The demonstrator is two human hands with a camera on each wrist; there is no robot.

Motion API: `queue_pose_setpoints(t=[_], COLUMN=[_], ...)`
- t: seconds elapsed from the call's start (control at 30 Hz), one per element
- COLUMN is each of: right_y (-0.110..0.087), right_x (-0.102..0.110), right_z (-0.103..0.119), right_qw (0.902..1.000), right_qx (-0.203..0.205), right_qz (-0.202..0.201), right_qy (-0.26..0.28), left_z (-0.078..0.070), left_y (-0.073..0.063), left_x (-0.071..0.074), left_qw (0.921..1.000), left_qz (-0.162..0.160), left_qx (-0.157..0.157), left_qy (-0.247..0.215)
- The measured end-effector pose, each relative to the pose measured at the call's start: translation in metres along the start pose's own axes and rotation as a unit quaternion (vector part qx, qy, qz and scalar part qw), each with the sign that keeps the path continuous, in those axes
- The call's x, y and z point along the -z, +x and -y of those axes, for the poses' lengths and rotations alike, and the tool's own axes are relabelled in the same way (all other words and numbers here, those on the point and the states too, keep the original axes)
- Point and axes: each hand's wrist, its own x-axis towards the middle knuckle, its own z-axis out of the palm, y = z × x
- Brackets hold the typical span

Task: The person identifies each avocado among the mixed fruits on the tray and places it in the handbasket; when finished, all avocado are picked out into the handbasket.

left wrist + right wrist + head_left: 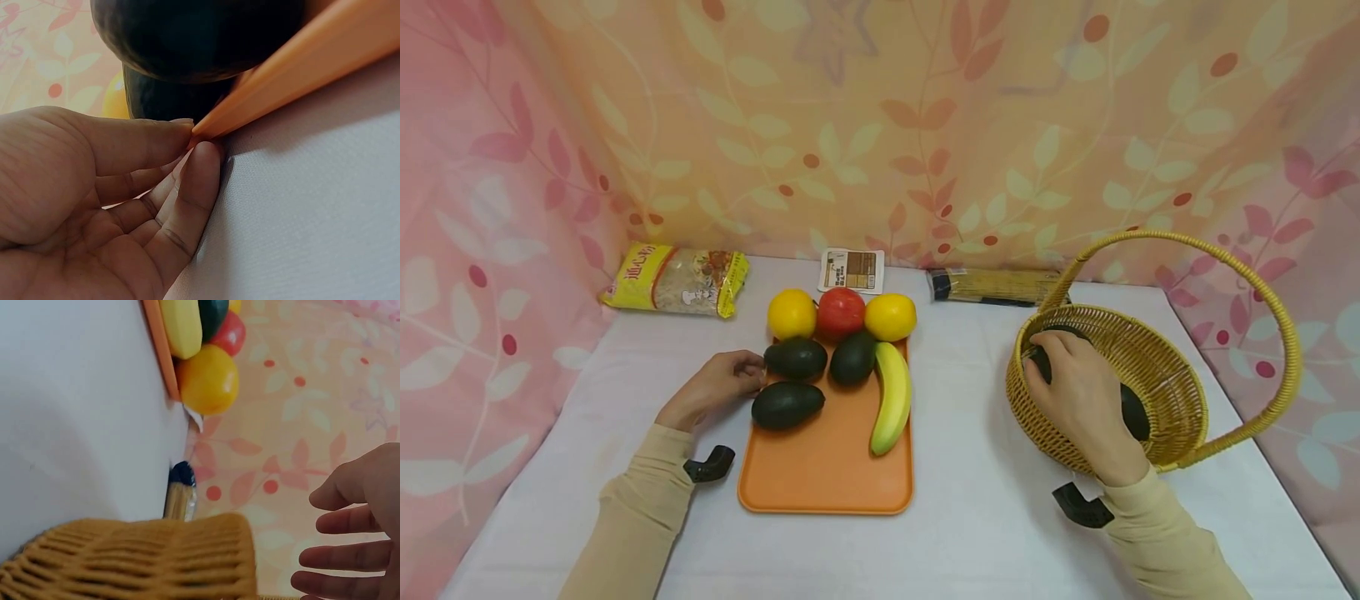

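My left hand (718,385) pinches the left rim of an orange tray (835,492) between thumb and fingers, as the left wrist view shows up close. Nearest to it on the tray lie two dark avocados (796,358), with a third avocado (853,358) and a banana (892,400) to their right. My right hand (1075,392) reaches over the wicker basket (1172,358), where dark avocados (1135,412) lie partly hidden beneath it. In the right wrist view its fingers (344,557) are spread and hold nothing.
Two yellow fruits (792,315) and a red one (840,314) line the tray's far end. Behind stand a yellow pasta bag (677,279), a small packet (852,271) and a long noodle pack (992,285). The basket's handle (1288,333) arches up at right.
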Motion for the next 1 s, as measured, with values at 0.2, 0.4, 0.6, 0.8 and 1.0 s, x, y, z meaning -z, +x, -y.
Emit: queue_pose_setpoints(t=[0.2, 0.4, 0.6, 0.8, 1.0], right_y=[0.008, 0.013, 0.011, 0.004, 0.0], right_x=[0.001, -0.008, -0.022, -0.038, -0.051], right_z=[0.019, 0.05, 0.087, 0.121, 0.151], right_qw=[0.9987, 0.9946, 0.9876, 0.9749, 0.9626], right_qx=[0.049, 0.101, 0.15, 0.206, 0.244], right_qz=[-0.009, 0.012, 0.042, 0.084, 0.115], right_qy=[0.012, 0.023, 0.019, 0.017, 0.016], left_z=[0.0, 0.001, 0.002, 0.002, 0.001], left_y=[0.001, 0.0, 0.0, 0.001, 0.001], left_x=[0.0, 0.0, -0.001, -0.001, -0.001], left_qw=[1.0, 1.0, 1.0, 0.9999, 1.0], left_qz=[0.002, -0.001, -0.001, -0.002, 0.002], left_qx=[0.0, -0.002, -0.004, -0.01, 0.003], left_qy=[-0.001, 0.0, -0.002, -0.003, 0.004])
